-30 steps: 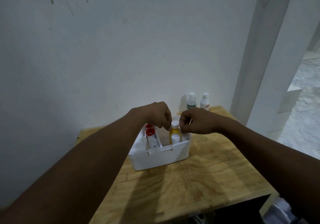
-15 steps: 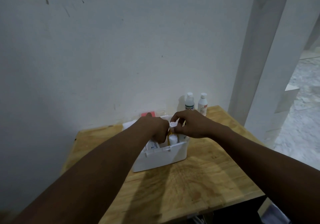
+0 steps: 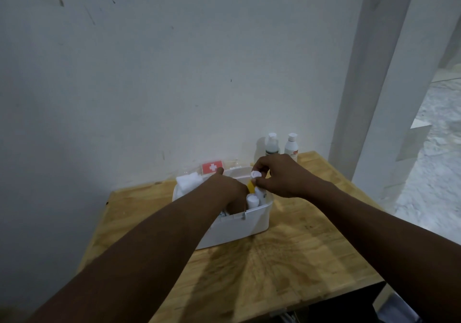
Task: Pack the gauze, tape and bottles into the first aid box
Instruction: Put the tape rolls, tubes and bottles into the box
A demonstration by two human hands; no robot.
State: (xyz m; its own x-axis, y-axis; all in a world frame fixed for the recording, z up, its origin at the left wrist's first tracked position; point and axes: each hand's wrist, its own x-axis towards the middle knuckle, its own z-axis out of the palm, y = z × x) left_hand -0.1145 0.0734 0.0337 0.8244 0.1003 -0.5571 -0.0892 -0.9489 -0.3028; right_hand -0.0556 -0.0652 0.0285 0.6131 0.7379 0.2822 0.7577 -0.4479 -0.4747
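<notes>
Right hand (image 3: 282, 178) pinches the white cap (image 3: 256, 174) of a yellow bottle (image 3: 250, 186) that stands upright in the right part of the first aid box (image 3: 239, 227). I read the top pinch as steering it straight down among its neighbours. Left hand (image 3: 227, 190) reaches down into the box just left of that bottle, with its fingers hidden below the rim, so I cannot tell whether it grips anything. My guess is that it steadies the bottle or makes room. A white roll (image 3: 252, 201) stands in front of the yellow bottle, touching or nearly so; whether it is gauze or tape I cannot say. A white gauze bundle (image 3: 187, 183) sits at the box's far left corner, poking above the rim. The open lid leans back toward the wall, showing its red cross label (image 3: 212, 167). Still outside are a clear bottle with a green label (image 3: 271, 144) and a white bottle with a red label (image 3: 291, 145), side by side at the table's far edge by the wall (image 3: 174, 85), behind the right hand. So I judge the packing well along but unfinished. The box sits mid-table on the wooden table (image 3: 299, 260). The right side looks crowded, so fitting those two bottles may need some reshuffling. The forearms hide most of the box's left compartment.
</notes>
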